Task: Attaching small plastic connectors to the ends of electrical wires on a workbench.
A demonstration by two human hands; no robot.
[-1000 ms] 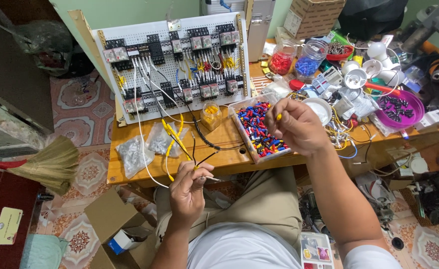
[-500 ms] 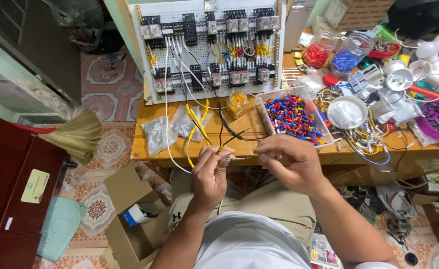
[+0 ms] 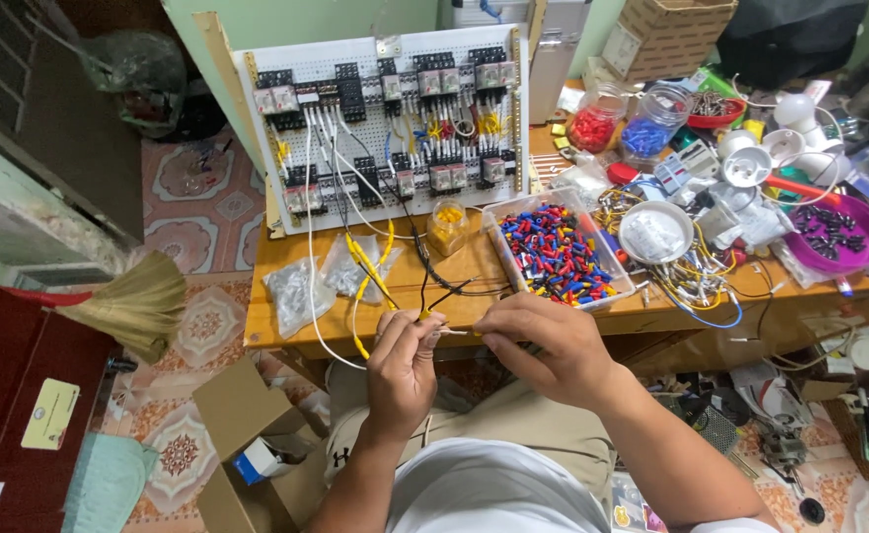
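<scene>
My left hand [image 3: 405, 370] pinches the end of a yellow wire [image 3: 367, 271] just in front of the wooden table's [image 3: 286, 331] edge. My right hand [image 3: 543, 345] is close beside it, fingertips together at the bare wire tip, holding something too small to make out. The wire runs back up to a white perforated panel [image 3: 390, 123] that leans upright on the table, packed with black relays and white, yellow and black wiring. A clear tray of red, blue and yellow crimp terminals [image 3: 558, 257] lies right beyond my right hand.
Two clear bags of small parts [image 3: 321, 281] and a small yellow jar [image 3: 449, 225] lie below the panel. Jars, a white bowl [image 3: 656, 232], a purple dish [image 3: 834, 232] and loose wires crowd the right. A broom [image 3: 128, 301] and open cardboard box [image 3: 252, 434] are on the floor, left.
My right hand came back from the terminal tray to meet my left hand at the wire end. The view shifted closer over the table edge.
</scene>
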